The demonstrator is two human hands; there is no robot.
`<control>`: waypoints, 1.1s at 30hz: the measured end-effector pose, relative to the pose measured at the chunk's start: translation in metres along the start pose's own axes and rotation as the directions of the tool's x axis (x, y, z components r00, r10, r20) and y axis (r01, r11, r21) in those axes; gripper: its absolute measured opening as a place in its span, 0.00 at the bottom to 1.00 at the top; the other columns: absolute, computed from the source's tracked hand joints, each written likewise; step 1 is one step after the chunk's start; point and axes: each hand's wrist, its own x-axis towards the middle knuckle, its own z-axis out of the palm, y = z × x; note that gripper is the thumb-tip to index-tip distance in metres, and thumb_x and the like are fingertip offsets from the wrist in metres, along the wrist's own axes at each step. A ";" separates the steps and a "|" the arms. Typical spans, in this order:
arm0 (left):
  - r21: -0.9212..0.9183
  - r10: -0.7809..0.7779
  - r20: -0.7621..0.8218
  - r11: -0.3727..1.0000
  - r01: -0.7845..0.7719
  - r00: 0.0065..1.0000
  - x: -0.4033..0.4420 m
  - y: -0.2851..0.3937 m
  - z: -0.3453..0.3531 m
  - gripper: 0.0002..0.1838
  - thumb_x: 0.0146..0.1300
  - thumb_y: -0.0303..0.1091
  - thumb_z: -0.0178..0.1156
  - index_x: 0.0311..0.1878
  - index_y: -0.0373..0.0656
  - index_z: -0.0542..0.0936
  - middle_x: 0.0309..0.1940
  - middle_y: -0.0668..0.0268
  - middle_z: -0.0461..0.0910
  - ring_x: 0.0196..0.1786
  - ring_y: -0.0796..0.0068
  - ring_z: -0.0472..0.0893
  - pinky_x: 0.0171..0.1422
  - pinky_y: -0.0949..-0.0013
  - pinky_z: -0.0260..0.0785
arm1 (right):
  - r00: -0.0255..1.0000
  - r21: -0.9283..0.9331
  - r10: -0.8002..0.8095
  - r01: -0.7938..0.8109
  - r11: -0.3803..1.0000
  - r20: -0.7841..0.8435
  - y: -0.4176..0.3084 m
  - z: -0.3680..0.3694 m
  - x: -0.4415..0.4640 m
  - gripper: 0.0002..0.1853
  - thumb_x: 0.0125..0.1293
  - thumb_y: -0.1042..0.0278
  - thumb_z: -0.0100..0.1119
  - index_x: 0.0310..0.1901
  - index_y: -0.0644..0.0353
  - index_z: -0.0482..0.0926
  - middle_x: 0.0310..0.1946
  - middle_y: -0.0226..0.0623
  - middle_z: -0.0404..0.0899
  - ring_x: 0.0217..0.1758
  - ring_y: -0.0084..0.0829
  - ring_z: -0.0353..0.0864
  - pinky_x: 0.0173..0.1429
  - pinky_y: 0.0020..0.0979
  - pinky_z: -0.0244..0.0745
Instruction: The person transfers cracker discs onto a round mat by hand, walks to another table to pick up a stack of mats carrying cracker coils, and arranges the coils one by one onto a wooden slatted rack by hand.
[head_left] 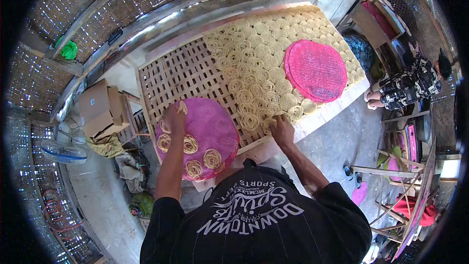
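My left hand [174,117] is over the round purple mat [215,117], its fingers closed on a coiled noodle nest [182,108] at the mat's far side. Several other noodle nests, such as one near the front [212,158], lie on this mat. My right hand [282,130] is at the near edge of the woven slat rack [178,71], fingers curled down on a pale noodle nest [267,126]; they partly hide it. Rows of nests cover the rack's middle and right, and its left part shows bare slats.
A bright pink round mat [315,71] lies over nests on the rack's right. A cardboard box [101,110] and a fan [63,152] are on the left. Another person [408,87] is at the right, near a wooden frame [408,171].
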 end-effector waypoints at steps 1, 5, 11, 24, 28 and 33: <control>-0.045 -0.015 0.007 0.999 0.015 1.000 0.001 0.002 0.001 0.11 0.54 0.30 0.62 0.41 0.44 0.78 0.40 0.53 0.79 0.46 0.54 0.80 0.49 0.52 0.72 | 0.998 -0.014 -0.018 0.018 1.000 -0.058 -0.004 -0.006 0.000 0.18 0.57 0.63 0.65 0.48 0.58 0.78 0.43 0.43 0.77 0.46 0.48 0.80 0.48 0.44 0.76; -0.417 0.288 -0.103 0.857 -0.304 0.952 -0.036 0.042 -0.002 0.07 0.54 0.24 0.59 0.38 0.42 0.77 0.31 0.53 0.78 0.37 0.52 0.80 0.41 0.55 0.71 | 0.997 0.155 -0.025 0.036 0.987 -0.078 -0.020 -0.009 0.002 0.20 0.61 0.55 0.65 0.47 0.61 0.78 0.40 0.42 0.79 0.38 0.45 0.82 0.43 0.43 0.77; -0.632 0.798 0.072 0.501 -0.592 0.598 -0.141 0.109 -0.013 0.16 0.55 0.32 0.65 0.48 0.41 0.79 0.51 0.56 0.78 0.54 0.53 0.78 0.59 0.56 0.70 | 0.677 0.667 0.054 -0.733 0.135 0.734 -0.069 -0.006 0.010 0.24 0.68 0.52 0.59 0.52 0.69 0.76 0.35 0.37 0.83 0.34 0.34 0.83 0.40 0.36 0.78; -0.104 0.647 0.271 0.755 -0.647 0.712 -0.180 -0.001 -0.038 0.19 0.55 0.34 0.60 0.51 0.40 0.77 0.51 0.52 0.74 0.60 0.50 0.70 0.64 0.50 0.64 | 0.929 0.259 -0.101 0.006 0.966 0.355 -0.033 0.028 -0.008 0.19 0.57 0.63 0.64 0.47 0.65 0.77 0.40 0.58 0.81 0.45 0.53 0.82 0.50 0.48 0.75; -0.112 0.590 0.386 0.793 -0.599 0.709 -0.174 -0.003 -0.030 0.19 0.54 0.38 0.62 0.47 0.41 0.77 0.47 0.54 0.74 0.56 0.52 0.71 0.62 0.50 0.63 | 0.945 0.134 -0.140 0.105 0.985 0.295 -0.037 0.021 -0.010 0.21 0.57 0.62 0.65 0.51 0.60 0.75 0.45 0.55 0.79 0.47 0.53 0.80 0.51 0.49 0.75; -0.096 0.628 0.394 0.754 -0.650 0.671 -0.161 -0.007 -0.025 0.17 0.52 0.44 0.64 0.40 0.42 0.79 0.42 0.56 0.76 0.53 0.53 0.72 0.58 0.52 0.64 | 0.949 0.048 -0.313 0.311 0.949 0.038 -0.041 0.004 -0.006 0.24 0.55 0.61 0.67 0.52 0.61 0.74 0.48 0.50 0.77 0.46 0.52 0.80 0.49 0.48 0.75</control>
